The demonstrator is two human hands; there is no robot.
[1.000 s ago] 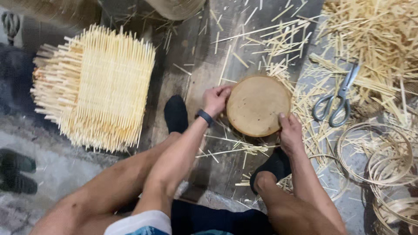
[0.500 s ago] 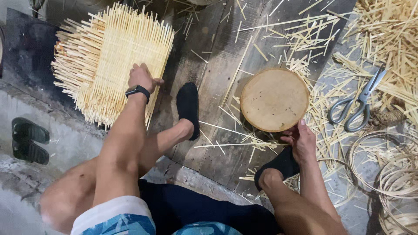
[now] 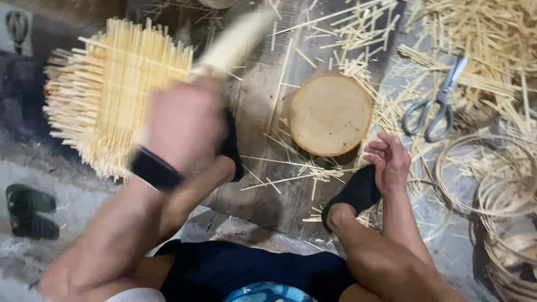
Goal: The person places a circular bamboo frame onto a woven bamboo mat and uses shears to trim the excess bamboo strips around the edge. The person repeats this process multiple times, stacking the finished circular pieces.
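- A pair of dark sandals (image 3: 29, 215) lies on the grey floor at the far left, well apart from the work.
- A square mat of woven bamboo strips (image 3: 106, 92) lies toward the floor's upper left, its loose ends bristling out on every side. The weave looks filled in, but the edges are untrimmed, so it reads as partly finished.
- The left hand (image 3: 184, 126), blurred and wearing a dark wristband (image 3: 156, 168), is closed around a pale bundle of bamboo strips (image 3: 238, 42), which slants up toward the top edge just beside the mat.
- A dark wooden board (image 3: 263, 184) lies on the floor in the middle, scattered with loose bamboo slivers (image 3: 296, 176).
- A round wooden block (image 3: 330, 114) sits on the board, upright and bare on top; nothing rests on it.
- The right hand (image 3: 391, 162) hovers just right of the block, near a dark-socked foot (image 3: 355, 193). Its fingers are loosely curled; I cannot tell whether it pinches a sliver.
- Metal scissors (image 3: 433, 109) lie untouched on the floor right of the block, among a heap of cut strips (image 3: 475, 45).
- Coiled bamboo hoops (image 3: 492, 179) are stacked by the right edge, not yet joined to anything.
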